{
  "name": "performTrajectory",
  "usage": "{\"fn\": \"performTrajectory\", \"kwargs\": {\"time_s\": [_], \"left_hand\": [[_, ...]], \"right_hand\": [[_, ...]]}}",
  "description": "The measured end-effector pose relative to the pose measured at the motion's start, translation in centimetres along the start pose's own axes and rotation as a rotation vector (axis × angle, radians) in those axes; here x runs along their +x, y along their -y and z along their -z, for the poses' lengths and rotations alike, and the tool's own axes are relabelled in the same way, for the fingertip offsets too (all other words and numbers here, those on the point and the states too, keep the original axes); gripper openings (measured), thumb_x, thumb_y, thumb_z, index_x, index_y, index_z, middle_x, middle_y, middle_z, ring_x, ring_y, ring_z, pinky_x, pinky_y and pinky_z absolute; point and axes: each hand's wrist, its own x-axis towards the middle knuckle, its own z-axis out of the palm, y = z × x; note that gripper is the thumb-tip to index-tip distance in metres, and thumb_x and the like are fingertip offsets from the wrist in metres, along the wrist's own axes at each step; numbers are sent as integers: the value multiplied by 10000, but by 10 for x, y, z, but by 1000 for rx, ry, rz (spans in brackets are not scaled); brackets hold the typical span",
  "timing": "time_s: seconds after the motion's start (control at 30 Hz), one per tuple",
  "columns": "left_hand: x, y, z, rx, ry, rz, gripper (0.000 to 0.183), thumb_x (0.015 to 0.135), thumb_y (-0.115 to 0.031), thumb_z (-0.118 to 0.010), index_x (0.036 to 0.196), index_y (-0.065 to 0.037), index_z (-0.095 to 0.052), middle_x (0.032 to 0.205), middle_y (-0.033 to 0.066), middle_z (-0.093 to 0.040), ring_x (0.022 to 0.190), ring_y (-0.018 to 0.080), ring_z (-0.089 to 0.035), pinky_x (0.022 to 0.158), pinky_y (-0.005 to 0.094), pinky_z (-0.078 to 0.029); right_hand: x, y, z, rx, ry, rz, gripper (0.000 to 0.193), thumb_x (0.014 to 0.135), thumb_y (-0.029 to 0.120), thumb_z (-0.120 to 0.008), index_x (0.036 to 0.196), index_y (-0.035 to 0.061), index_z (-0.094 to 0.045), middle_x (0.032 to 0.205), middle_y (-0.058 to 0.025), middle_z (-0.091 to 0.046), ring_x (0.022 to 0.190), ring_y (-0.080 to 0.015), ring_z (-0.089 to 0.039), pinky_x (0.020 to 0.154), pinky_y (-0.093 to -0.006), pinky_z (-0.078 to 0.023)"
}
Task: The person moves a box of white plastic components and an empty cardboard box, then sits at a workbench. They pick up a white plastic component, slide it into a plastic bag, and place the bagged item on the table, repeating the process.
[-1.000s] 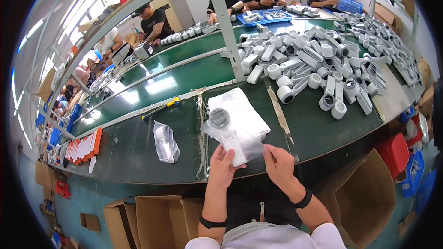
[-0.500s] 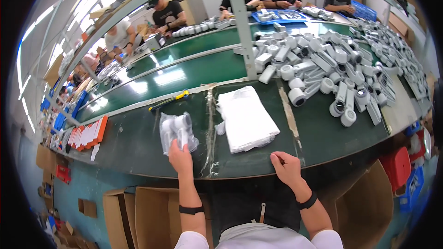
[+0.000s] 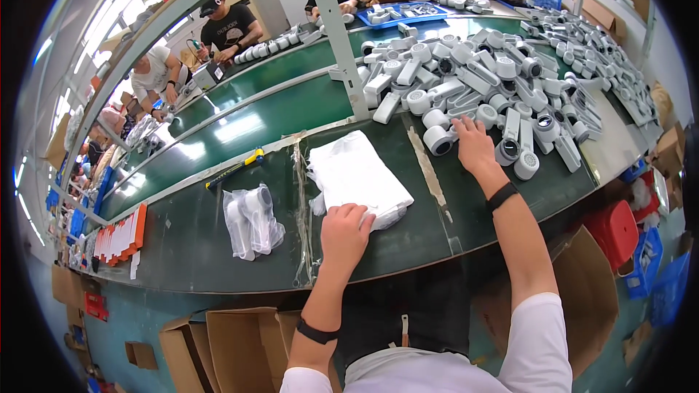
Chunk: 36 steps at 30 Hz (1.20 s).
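My left hand (image 3: pixel 344 236) lies on the near edge of a stack of white plastic bags (image 3: pixel 357 171), its fingers bent and the thumb apart from them. My right hand (image 3: pixel 475 147) reaches to the near edge of a heap of grey-white devices (image 3: pixel 502 65) with round heads and flat handles. Its fingertips touch around a device (image 3: pixel 438 140) there, though no firm grip shows. Left of the stack, two similar devices in a clear plastic bag (image 3: pixel 251 222) lie on the dark green bench (image 3: pixel 189 258), apart from both hands.
A yellow-and-black tool (image 3: pixel 234 168) lies behind the bagged devices. Orange-and-white boxes (image 3: pixel 120 236) line the bench's left end. Open cardboard cartons (image 3: pixel 244 342) stand below, near a red stool (image 3: pixel 615 240). Across the green conveyor (image 3: pixel 240 127), several people work beside a blue tray (image 3: pixel 400 14).
My left hand has let go of the bagged devices and moved right onto the white bags. My right hand has reached forward from the bench's front edge to the heap. The view has shifted.
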Motion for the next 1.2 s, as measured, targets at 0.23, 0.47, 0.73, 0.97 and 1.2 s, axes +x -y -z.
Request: {"fn": "performTrajectory", "kwargs": {"time_s": [0.23,0.47,0.73,0.97,1.2], "left_hand": [[3,9,-10,82,126,16,114,771,-189,-708,839,-99,-694,855,42,-629,829,263,-563,703,382,-426],[13,4,-1,-38,114,43,124,805,-111,-658,901,-34,-672,861,130,-642,837,310,-583,749,401,-459],[17,4,-5,-108,92,73,140,826,-105,-628,924,-12,-663,864,138,-647,829,314,-607,736,389,-479],[19,3,-12,-220,-41,122,123,850,-92,-613,920,-7,-668,873,144,-659,739,276,-618,692,351,-485],[15,-15,-7,-663,2,393,154,899,-111,-602,974,17,-644,764,73,-647,634,121,-587,606,250,-461]], "right_hand": [[7,2,1,-139,170,56,383,770,38,-600,1141,133,-595,1239,-63,-511,1203,-270,-443,990,-514,-381],[-21,7,31,26,252,158,257,790,172,-641,1011,71,-557,898,-139,-630,887,-335,-610,865,-494,-436],[-98,51,79,854,144,-18,327,787,122,-656,1066,13,-526,804,-157,-620,721,-268,-622,664,-353,-482],[-149,78,73,1318,281,-235,292,758,124,-746,995,7,-620,842,12,-620,745,-66,-560,662,-260,-470],[-162,105,64,1427,334,-379,261,788,134,-729,993,15,-618,807,-7,-617,672,-68,-558,612,-239,-455]]}}
